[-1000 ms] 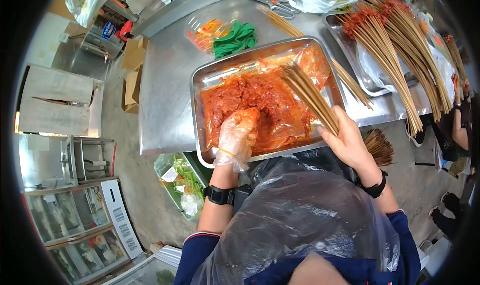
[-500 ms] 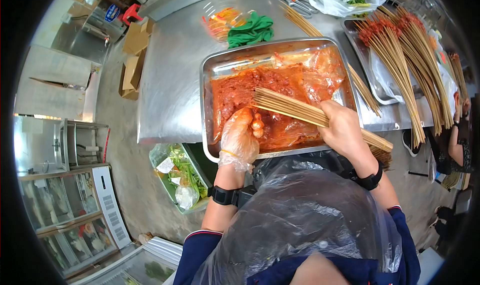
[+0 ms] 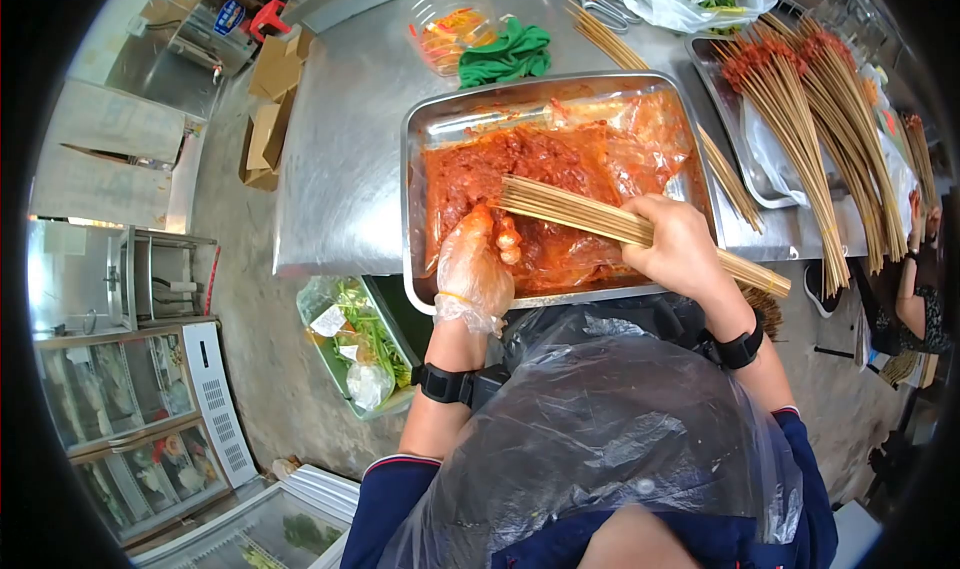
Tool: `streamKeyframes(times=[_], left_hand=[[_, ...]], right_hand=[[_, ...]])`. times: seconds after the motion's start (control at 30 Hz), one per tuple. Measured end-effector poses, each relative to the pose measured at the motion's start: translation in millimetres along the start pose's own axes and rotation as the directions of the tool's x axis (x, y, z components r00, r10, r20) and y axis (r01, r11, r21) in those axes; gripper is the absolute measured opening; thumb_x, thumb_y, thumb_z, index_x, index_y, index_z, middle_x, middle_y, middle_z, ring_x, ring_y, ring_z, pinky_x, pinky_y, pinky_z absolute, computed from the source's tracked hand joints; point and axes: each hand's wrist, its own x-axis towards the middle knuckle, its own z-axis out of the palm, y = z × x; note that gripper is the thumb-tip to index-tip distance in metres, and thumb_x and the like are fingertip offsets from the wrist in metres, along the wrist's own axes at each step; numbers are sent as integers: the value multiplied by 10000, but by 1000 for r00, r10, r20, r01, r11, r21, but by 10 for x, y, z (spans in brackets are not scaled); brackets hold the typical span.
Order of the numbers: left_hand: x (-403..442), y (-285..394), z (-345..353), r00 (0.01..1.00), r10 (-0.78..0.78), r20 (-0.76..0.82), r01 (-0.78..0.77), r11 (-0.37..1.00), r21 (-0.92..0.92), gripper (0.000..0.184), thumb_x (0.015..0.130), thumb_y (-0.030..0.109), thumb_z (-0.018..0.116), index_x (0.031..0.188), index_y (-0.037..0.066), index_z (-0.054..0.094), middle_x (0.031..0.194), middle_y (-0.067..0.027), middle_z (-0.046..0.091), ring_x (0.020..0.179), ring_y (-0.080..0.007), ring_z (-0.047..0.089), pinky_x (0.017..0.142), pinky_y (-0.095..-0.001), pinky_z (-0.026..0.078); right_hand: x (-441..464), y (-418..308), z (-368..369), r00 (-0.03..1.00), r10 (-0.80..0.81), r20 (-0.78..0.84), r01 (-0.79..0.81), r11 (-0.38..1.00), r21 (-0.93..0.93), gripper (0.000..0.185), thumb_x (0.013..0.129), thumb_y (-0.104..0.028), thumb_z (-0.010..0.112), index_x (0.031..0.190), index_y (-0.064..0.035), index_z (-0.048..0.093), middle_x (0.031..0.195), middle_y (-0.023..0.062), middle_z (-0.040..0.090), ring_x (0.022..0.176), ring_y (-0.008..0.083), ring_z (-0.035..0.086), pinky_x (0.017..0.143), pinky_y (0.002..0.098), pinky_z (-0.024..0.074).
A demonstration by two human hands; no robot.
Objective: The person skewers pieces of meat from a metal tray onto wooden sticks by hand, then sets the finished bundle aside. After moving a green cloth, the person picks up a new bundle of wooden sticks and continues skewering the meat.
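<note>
My right hand is closed round a thick bundle of bamboo skewers, held slanting over the tray, with their far ends near my left fingers. My left hand wears a clear plastic glove smeared with red sauce. Its fingers are curled at the tray's near left part, and what they grip, if anything, is hidden. Below both hands lies red marinated meat in a metal tray, with a sauce-coated plastic sheet on the right side.
Behind the tray are a green cloth, a clear bowl and scissors. Loaded skewers rest on another tray at right. A green crate of vegetables stands below left. Another person's arm shows far right.
My right hand and the skewer bundle have shifted slightly left. My left hand has moved a little left and up, its fingers still curled.
</note>
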Motion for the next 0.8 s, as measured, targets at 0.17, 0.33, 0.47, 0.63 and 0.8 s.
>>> streamKeyframes(times=[0.17,0.33,0.47,0.63,0.8], left_hand=[[11,-17,-9,1000,5,-14,-5,1000,-27,181,911,129,516,1052,16,517,885,-110,552,666,-165,495,508,-237,406],[-23,13,72,999,37,3,-36,998,-55,176,916,120,504,1057,16,513,905,-107,554,670,-166,494,514,-243,408],[-26,12,97,999,29,-43,-32,996,-82,167,913,115,512,1044,12,523,899,-95,558,683,-168,496,530,-248,412],[2,-14,66,1000,29,-7,-30,993,-113,162,908,113,518,1037,17,533,902,-87,565,685,-165,505,538,-254,421],[-2,-6,85,997,54,60,-47,993,-107,170,901,110,527,1044,18,538,890,-80,568,682,-160,510,541,-254,424]], right_hand=[[62,-22,-92,993,64,102,-67,997,25,279,613,-169,641,848,-21,618,763,187,619,759,360,599,700,422,467],[108,-37,-144,984,88,153,-90,996,7,281,608,-169,640,838,-11,615,751,200,612,747,357,601,683,415,465],[120,-55,-165,975,128,180,-135,991,27,281,609,-171,643,836,-7,617,707,202,604,704,352,603,655,404,464],[102,-26,-134,981,95,170,-113,989,96,281,607,-171,648,836,-10,622,689,201,602,683,344,605,645,397,466],[99,-31,-119,983,100,152,-114,990,82,275,610,-171,647,831,-11,622,687,200,600,682,345,603,642,398,464]])
